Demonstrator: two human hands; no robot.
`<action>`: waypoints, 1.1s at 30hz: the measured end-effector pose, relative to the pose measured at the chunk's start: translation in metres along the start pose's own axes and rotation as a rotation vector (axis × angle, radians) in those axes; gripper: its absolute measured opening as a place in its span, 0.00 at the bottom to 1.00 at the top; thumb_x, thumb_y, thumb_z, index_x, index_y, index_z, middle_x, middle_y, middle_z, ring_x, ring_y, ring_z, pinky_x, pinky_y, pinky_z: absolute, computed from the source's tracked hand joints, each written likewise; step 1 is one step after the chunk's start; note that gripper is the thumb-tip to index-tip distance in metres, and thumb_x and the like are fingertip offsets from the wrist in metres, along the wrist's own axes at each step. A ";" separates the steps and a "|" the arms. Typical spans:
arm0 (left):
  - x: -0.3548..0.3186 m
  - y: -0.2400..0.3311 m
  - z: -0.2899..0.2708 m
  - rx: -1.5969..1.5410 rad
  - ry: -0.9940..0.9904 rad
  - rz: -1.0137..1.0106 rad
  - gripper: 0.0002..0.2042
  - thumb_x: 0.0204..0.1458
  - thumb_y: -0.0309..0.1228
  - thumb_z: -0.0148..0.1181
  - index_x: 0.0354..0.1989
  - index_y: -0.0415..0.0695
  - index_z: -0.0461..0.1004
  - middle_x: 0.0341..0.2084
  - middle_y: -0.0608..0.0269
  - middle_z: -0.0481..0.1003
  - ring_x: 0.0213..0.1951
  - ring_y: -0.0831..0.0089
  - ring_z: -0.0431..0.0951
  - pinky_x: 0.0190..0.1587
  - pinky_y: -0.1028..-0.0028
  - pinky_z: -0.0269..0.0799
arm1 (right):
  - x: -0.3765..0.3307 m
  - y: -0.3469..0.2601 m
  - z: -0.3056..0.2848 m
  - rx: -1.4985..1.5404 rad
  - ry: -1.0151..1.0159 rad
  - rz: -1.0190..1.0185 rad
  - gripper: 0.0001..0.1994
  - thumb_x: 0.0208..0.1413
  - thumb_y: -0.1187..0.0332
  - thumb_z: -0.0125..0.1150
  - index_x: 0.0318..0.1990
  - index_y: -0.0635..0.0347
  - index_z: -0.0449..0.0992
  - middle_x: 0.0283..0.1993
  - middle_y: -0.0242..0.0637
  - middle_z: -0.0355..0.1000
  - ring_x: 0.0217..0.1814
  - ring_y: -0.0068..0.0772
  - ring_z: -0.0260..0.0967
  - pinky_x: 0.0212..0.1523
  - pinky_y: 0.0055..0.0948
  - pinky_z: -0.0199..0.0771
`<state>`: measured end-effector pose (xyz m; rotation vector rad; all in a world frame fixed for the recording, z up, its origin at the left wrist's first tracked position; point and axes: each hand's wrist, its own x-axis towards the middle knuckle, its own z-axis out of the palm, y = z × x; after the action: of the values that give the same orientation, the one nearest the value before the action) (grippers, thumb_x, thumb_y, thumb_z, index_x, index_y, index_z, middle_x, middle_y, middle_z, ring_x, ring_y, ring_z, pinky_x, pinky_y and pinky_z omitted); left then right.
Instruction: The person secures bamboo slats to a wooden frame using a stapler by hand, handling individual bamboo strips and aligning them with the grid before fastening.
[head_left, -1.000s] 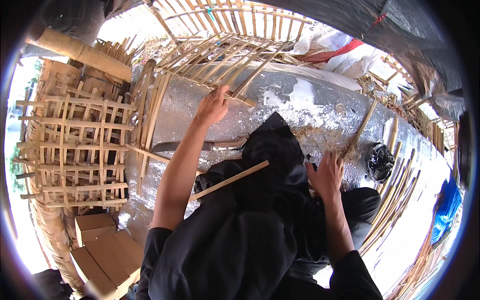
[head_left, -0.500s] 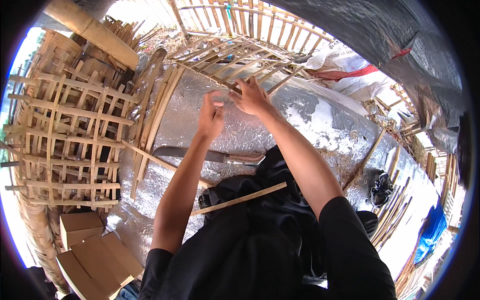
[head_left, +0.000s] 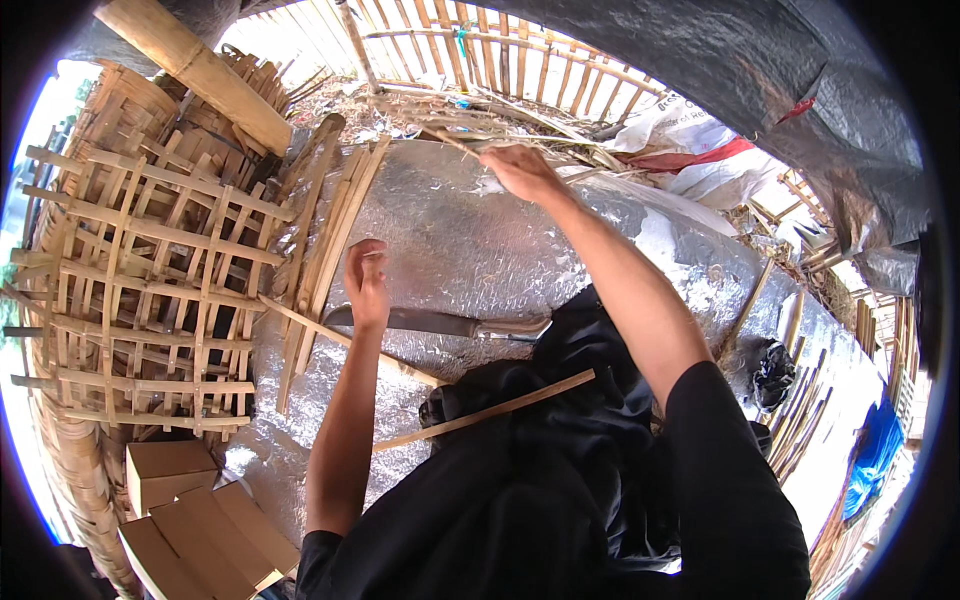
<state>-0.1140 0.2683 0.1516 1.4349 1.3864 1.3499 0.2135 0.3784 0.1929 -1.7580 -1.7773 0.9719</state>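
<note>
The person's right hand (head_left: 522, 172) is at the far edge of the silver surface (head_left: 440, 225), its arm stretched out. Its grip looks narrow, closed round the near end of a thin bamboo piece (head_left: 453, 143), which points away to the left. Beyond it the bamboo is blurred, so one cannot tell whether the piece belongs to a larger frame. Holding it by the end probably keeps the rest clear of the fingers.

The left hand (head_left: 368, 285) hangs over the left part of the surface, its grip part-open, fingers loosely curled, with nothing seen in it. It is nearest the machete (head_left: 430, 321), which lies flat — handle toward the lap, blade pointing left — an arrangement that likely leaves the handle easy to reach and the edge away from the body.

A bamboo strip (head_left: 500, 408) lies slantwise across the black-clothed lap, perhaps parked there to stay close. Another strip, the lower slanting one (head_left: 350, 341), passes near the blade tip, and long bamboo slats (head_left: 345, 225) lie side by side beyond it, presumably grouped to leave the middle free. Farther left are bamboo lattice panels (head_left: 150, 280), seemingly heaped flat to save room, with cardboard boxes (head_left: 205, 545) below.
</note>
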 end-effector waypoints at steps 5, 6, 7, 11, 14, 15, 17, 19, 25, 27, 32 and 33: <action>-0.015 0.023 -0.012 -0.006 0.042 -0.076 0.13 0.64 0.35 0.49 0.46 0.43 0.78 0.46 0.62 0.78 0.41 0.71 0.80 0.37 0.71 0.72 | -0.040 -0.017 -0.038 -0.042 0.265 0.012 0.35 0.71 0.37 0.44 0.29 0.63 0.78 0.25 0.45 0.75 0.31 0.46 0.78 0.39 0.51 0.75; -0.018 0.026 -0.013 -0.067 0.079 -0.069 0.12 0.64 0.35 0.50 0.46 0.43 0.77 0.45 0.63 0.78 0.40 0.71 0.79 0.38 0.71 0.70 | -0.049 -0.023 -0.045 -0.005 0.252 -0.008 0.35 0.72 0.37 0.44 0.31 0.64 0.79 0.26 0.47 0.75 0.32 0.46 0.78 0.39 0.50 0.75; -0.021 0.030 -0.011 -0.131 0.112 -0.061 0.12 0.65 0.36 0.51 0.45 0.43 0.77 0.43 0.64 0.79 0.40 0.72 0.78 0.39 0.72 0.68 | -0.060 -0.028 -0.054 0.031 0.243 -0.026 0.36 0.72 0.37 0.44 0.33 0.65 0.81 0.26 0.48 0.76 0.33 0.45 0.78 0.40 0.50 0.75; -0.054 0.044 -0.023 -0.202 0.184 0.034 0.13 0.67 0.35 0.49 0.44 0.42 0.78 0.41 0.62 0.76 0.38 0.73 0.74 0.38 0.71 0.69 | -0.143 -0.058 -0.069 -0.130 0.094 -0.220 0.30 0.72 0.39 0.46 0.43 0.54 0.86 0.30 0.41 0.76 0.29 0.33 0.76 0.30 0.42 0.76; -0.106 0.078 -0.019 -0.044 0.227 0.226 0.11 0.66 0.33 0.48 0.41 0.40 0.76 0.36 0.64 0.72 0.34 0.74 0.69 0.39 0.71 0.66 | -0.199 -0.017 -0.049 -0.395 0.296 -0.573 0.21 0.69 0.46 0.58 0.58 0.45 0.84 0.29 0.33 0.73 0.24 0.30 0.71 0.22 0.35 0.70; -0.125 0.094 -0.017 0.060 0.265 0.309 0.10 0.66 0.32 0.48 0.40 0.40 0.75 0.34 0.64 0.71 0.34 0.73 0.68 0.40 0.70 0.65 | -0.221 -0.008 -0.044 -0.388 0.293 -0.560 0.21 0.69 0.46 0.58 0.58 0.45 0.84 0.29 0.33 0.73 0.24 0.30 0.71 0.22 0.35 0.70; -0.151 0.109 -0.018 0.239 0.252 0.600 0.06 0.58 0.27 0.55 0.39 0.39 0.74 0.35 0.59 0.71 0.39 0.66 0.70 0.46 0.66 0.66 | -0.256 -0.004 -0.031 -0.479 0.188 -0.600 0.21 0.69 0.43 0.54 0.62 0.34 0.82 0.34 0.30 0.73 0.25 0.38 0.76 0.27 0.40 0.79; -0.173 0.128 -0.016 0.513 0.223 0.738 0.07 0.52 0.26 0.61 0.39 0.40 0.76 0.34 0.55 0.73 0.44 0.58 0.72 0.48 0.60 0.64 | -0.276 0.000 -0.011 -0.453 0.225 -0.687 0.18 0.63 0.51 0.65 0.57 0.40 0.84 0.30 0.30 0.69 0.24 0.37 0.74 0.24 0.36 0.78; -0.197 0.109 0.025 0.890 -0.042 0.541 0.20 0.57 0.38 0.64 0.58 0.47 0.75 0.56 0.52 0.72 0.60 0.53 0.68 0.62 0.50 0.56 | -0.280 0.046 0.037 -0.509 0.080 -0.836 0.20 0.61 0.51 0.66 0.58 0.41 0.82 0.33 0.29 0.69 0.22 0.36 0.74 0.24 0.37 0.78; -0.192 0.080 0.043 0.925 -0.126 0.473 0.23 0.61 0.42 0.61 0.63 0.49 0.72 0.62 0.51 0.70 0.64 0.51 0.66 0.64 0.48 0.55 | -0.268 0.077 0.052 -0.565 -0.060 -0.730 0.19 0.64 0.51 0.64 0.60 0.40 0.81 0.38 0.33 0.70 0.28 0.37 0.77 0.30 0.40 0.80; -0.187 0.007 0.047 1.085 -0.379 0.231 0.32 0.69 0.57 0.46 0.76 0.54 0.61 0.74 0.50 0.61 0.70 0.42 0.61 0.68 0.37 0.49 | -0.261 0.095 0.086 -0.474 0.091 -0.607 0.20 0.70 0.53 0.58 0.67 0.37 0.76 0.59 0.42 0.67 0.54 0.48 0.73 0.57 0.49 0.74; -0.186 0.003 0.053 1.079 -0.394 0.230 0.33 0.69 0.57 0.45 0.77 0.55 0.59 0.75 0.51 0.61 0.70 0.43 0.61 0.67 0.36 0.50 | -0.266 0.097 0.088 -0.547 0.260 -0.641 0.21 0.70 0.53 0.58 0.68 0.36 0.74 0.61 0.43 0.65 0.58 0.50 0.71 0.59 0.49 0.71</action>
<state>-0.0390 0.0960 0.1075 2.4278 1.7794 0.2958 0.2341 0.0956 0.1055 -1.3275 -2.3313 -0.0072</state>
